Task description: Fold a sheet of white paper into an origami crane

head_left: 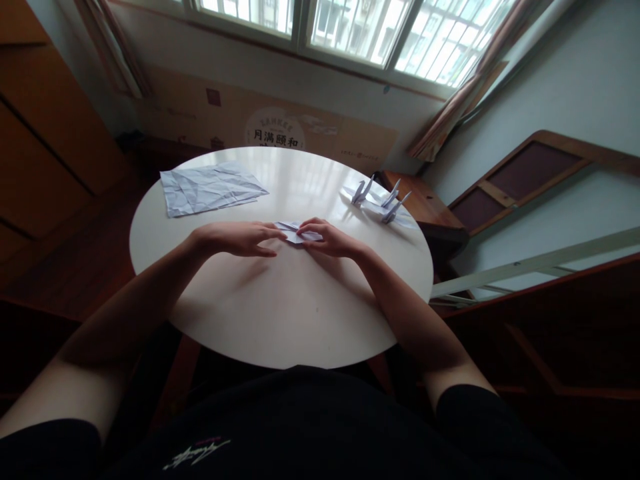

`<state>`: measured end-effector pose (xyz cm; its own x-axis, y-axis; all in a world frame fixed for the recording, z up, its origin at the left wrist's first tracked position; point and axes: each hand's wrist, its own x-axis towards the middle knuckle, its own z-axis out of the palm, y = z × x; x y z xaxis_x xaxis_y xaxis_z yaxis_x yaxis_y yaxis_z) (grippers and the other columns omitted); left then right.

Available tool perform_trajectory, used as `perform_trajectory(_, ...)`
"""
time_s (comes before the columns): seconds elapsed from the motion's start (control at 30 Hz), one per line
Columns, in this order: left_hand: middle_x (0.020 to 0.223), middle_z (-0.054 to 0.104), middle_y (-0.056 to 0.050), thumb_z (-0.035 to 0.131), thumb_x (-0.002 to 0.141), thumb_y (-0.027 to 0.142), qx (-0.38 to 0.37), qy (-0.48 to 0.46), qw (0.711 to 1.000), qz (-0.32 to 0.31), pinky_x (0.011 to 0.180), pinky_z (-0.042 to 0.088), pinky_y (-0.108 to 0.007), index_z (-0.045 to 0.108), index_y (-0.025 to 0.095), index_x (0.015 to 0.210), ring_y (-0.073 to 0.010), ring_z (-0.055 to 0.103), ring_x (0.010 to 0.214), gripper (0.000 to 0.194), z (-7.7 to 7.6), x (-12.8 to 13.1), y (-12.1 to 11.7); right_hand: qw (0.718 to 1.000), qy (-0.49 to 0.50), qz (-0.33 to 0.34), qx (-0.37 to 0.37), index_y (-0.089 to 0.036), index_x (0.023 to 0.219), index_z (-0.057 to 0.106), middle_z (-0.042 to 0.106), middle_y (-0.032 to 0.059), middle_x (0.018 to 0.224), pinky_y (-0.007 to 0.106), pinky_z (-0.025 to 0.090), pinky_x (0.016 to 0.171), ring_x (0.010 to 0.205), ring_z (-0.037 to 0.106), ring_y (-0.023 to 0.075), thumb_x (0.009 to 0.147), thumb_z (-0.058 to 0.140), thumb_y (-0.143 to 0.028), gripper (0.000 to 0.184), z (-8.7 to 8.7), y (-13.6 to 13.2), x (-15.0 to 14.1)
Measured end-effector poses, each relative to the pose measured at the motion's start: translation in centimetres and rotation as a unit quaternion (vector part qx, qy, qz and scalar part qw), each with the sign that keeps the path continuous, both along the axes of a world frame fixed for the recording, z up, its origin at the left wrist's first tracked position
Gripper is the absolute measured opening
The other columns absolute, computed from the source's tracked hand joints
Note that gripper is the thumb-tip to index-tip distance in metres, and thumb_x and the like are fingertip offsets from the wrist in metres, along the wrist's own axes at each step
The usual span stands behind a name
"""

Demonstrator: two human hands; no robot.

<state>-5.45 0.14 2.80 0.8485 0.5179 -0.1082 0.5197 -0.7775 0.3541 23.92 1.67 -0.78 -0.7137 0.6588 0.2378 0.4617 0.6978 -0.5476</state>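
Observation:
A small piece of white folded paper point(291, 231) lies on the round white table point(280, 313), between my two hands. My right hand point(331, 239) comes in from the right with its fingers bent over the paper, gripping its right part; these fingers hide some of the folds. On the other side, my left hand point(239, 238) has its fingers stretched out and apart. The upper fingertips reach the paper's left end, while the thumb is held away below. Whether those fingertips press on the paper I cannot tell.
Crumpled, creased white sheets point(210, 190) rest at the table's back left. Folded paper cranes point(389, 205) stand near the back right edge. Beyond that edge is a brown wooden piece of furniture point(425, 203). Barred windows point(350, 30) light the far wall.

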Motion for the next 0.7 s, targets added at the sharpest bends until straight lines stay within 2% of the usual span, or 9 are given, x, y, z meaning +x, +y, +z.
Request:
perform_trajectory(0.17,0.151,0.052,-0.012,0.053,0.1,0.047,-0.008,-0.007,1.0,-0.001,0.114,0.037,-0.034,0.05,0.02,0.149,-0.0267,0.054,0.133,0.056,0.0,0.01,-0.03,1.0,-0.006,0.002,0.009,-0.021,0.118,0.073,0.063,0.0141,0.125,0.052,0.048,0.109,0.121,0.061,0.0282,0.091,0.07,-0.045,0.036,-0.13,0.08,0.02)
perform_trajectory(0.5,0.15,0.053,-0.011,0.053,0.1,0.046,-0.004,-0.006,1.0,0.0,0.114,0.037,-0.032,0.05,0.021,0.149,-0.0253,0.054,0.133,0.055,0.01,0.08,-0.06,1.0,-0.004,-0.003,0.0,-0.021,0.118,0.074,0.062,0.0159,0.126,0.053,0.046,0.11,0.121,0.06,0.0298,0.089,0.071,-0.052,0.043,-0.12,0.07,-0.04)
perform_trajectory(0.7,0.15,0.053,-0.011,0.054,0.1,0.046,-0.003,-0.016,1.0,-0.006,0.114,0.037,-0.033,0.051,0.022,0.148,-0.0253,0.055,0.133,0.055,-0.27,0.01,0.11,1.0,-0.012,-0.001,0.009,-0.021,0.118,0.073,0.063,0.0143,0.125,0.052,0.047,0.109,0.121,0.06,0.0287,0.09,0.07,-0.047,0.038,-0.03,0.07,-0.04)
